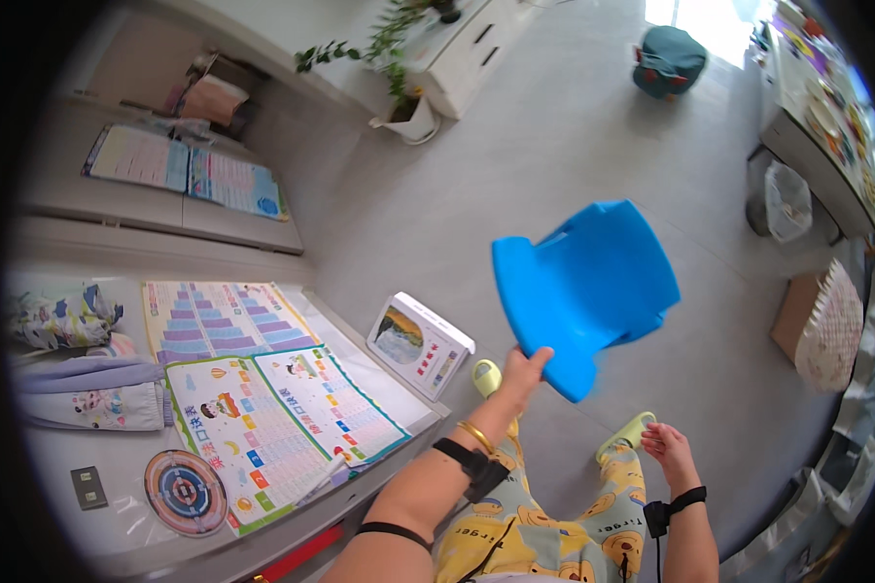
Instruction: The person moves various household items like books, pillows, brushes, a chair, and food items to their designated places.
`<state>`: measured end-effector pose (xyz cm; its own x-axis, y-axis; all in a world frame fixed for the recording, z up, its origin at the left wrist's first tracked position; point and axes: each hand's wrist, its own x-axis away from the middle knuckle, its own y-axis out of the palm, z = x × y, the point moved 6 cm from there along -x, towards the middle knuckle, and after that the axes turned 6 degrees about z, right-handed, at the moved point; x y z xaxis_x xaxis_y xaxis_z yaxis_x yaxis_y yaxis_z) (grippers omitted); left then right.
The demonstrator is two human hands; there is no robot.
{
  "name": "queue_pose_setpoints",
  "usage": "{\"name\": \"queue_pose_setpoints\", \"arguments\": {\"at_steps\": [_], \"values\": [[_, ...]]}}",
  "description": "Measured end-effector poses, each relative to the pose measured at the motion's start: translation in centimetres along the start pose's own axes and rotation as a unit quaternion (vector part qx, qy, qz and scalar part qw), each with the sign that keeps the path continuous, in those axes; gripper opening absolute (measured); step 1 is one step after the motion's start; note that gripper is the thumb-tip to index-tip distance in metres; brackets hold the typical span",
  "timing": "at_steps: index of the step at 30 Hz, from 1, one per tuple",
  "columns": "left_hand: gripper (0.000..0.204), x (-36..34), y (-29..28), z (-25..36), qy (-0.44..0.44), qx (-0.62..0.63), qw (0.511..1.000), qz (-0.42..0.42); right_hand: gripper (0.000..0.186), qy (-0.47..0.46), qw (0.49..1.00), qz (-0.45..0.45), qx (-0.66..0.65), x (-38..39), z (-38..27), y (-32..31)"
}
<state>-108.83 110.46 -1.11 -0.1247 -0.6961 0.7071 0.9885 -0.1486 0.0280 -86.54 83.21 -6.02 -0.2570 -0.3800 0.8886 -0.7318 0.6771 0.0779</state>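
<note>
My left hand (pixel 530 374) grips a blue plastic child's chair (pixel 583 272) by its near lower edge and holds it up over the grey floor, beside a white box with a landscape picture (pixel 408 340). Off to the right, my right hand (pixel 669 449) is raised near my right slipper (pixel 625 434), its fingers loosely curled and apart, holding nothing. On the left, a desk top (pixel 350 316) bears colourful learning charts (pixel 238 423), a round patterned disc (pixel 185 493) and folded clothes (pixel 87 398).
A low ledge (pixel 224 228) with an open booklet stands at upper left. A potted plant (pixel 403 121) and white cabinet (pixel 428 68) are at the back, a green stool (pixel 669 60) beyond. Along the right are a cluttered table (pixel 787 136), a lined bin (pixel 783 204) and a cushioned box (pixel 802 321).
</note>
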Motion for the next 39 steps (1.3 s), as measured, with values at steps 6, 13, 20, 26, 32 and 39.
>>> {"name": "queue_pose_setpoints", "arguments": {"at_steps": [6,13,20,26,32,39], "values": [[0.04,-8.4,-22.6,10.1,0.065,0.046,0.99,0.115,0.026,0.006,0.993,0.012,0.115,-4.2,0.7,13.0],[0.049,-18.1,-48.4,14.2,0.087,0.016,0.973,0.211,0.026,0.032,0.98,-0.08,0.177,-7.1,0.8,33.5],[0.042,-21.1,-61.3,15.5,0.042,0.01,0.953,0.299,0.022,0.055,0.967,-0.123,0.218,-7.4,0.4,42.4],[0.042,-21.4,-68.8,12.1,0.024,0.07,0.948,0.311,0.022,0.075,0.956,-0.156,0.236,-10.1,-0.2,46.1],[0.04,-23.4,-73.6,13.9,0.025,0.03,0.937,0.347,0.023,0.083,0.958,-0.135,0.237,-13.1,-1.6,47.1],[0.041,-25.1,-80.1,14.8,0.072,0.028,0.848,0.524,0.023,0.11,0.954,-0.13,0.246,-14.8,-0.9,46.9]]}}
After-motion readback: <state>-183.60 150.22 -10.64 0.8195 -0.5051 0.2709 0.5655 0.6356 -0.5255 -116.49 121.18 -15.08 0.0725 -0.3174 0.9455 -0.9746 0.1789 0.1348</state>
